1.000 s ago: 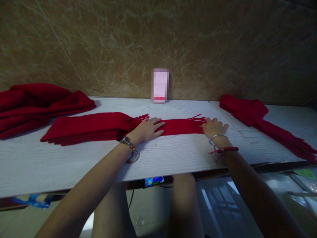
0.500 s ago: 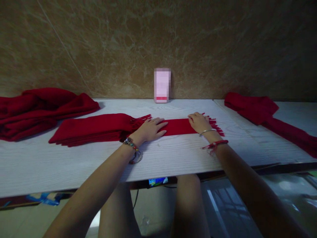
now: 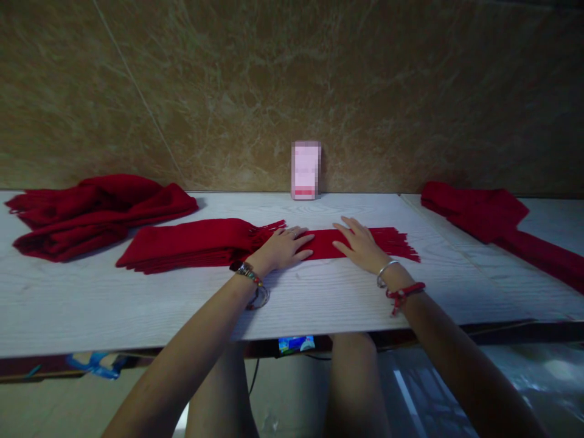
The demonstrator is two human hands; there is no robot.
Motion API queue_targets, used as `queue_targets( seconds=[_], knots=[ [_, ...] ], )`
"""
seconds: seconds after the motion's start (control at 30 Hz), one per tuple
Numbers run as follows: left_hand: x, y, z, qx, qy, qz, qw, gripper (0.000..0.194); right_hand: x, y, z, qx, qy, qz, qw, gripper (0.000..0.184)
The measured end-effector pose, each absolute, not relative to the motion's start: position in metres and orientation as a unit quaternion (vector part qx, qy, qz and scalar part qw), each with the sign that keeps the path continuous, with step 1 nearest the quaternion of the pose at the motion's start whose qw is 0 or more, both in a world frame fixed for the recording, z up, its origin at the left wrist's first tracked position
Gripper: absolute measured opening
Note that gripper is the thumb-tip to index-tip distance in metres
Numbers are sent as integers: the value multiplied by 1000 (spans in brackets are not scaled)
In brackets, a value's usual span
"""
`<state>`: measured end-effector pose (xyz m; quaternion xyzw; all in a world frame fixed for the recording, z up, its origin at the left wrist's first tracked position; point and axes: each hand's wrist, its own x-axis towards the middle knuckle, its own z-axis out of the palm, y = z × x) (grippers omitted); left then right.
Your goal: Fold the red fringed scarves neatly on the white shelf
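A red fringed scarf (image 3: 325,244) lies in a flat strip on the white table, its fringe at the right end. My left hand (image 3: 283,248) rests flat on the strip's left part, fingers stretched to the right. Spread fingers of my right hand (image 3: 359,244) lie on the strip further right, a little short of the fringe. Left of my left hand is a folded, layered stack of red scarf cloth (image 3: 191,240) with tassels at its right end. My left hand partly covers where stack and strip meet, so I cannot tell whether they are joined.
A crumpled red scarf (image 3: 109,210) lies at the back left of the white wood-grain table (image 3: 182,316). Another red cloth (image 3: 479,210) trails off to the right edge. A phone with a blurred screen (image 3: 306,170) leans against the brown marbled wall (image 3: 237,79).
My right hand has shifted left from the fringe onto the strip, and its fingers have spread. The fringe now lies straighter. My left hand stays on the strip. The whole view has shifted slightly.
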<state>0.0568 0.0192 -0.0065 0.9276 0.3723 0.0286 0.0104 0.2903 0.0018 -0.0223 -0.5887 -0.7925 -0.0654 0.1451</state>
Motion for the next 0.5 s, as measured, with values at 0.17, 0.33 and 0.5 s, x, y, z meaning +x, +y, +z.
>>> queue_targets(
  seconds=[0.17,0.33,0.5],
  knots=[
    [53,17,-6,928,371,28,8,53,275,-4,-27,-579,-813,-33,46,47],
    [53,17,-7,930,367,22,9,53,291,6,-30,-581,-810,-52,68,45],
    [53,17,-2,940,337,58,-9,47,303,16,-33,-606,-790,-40,88,45]
  ],
)
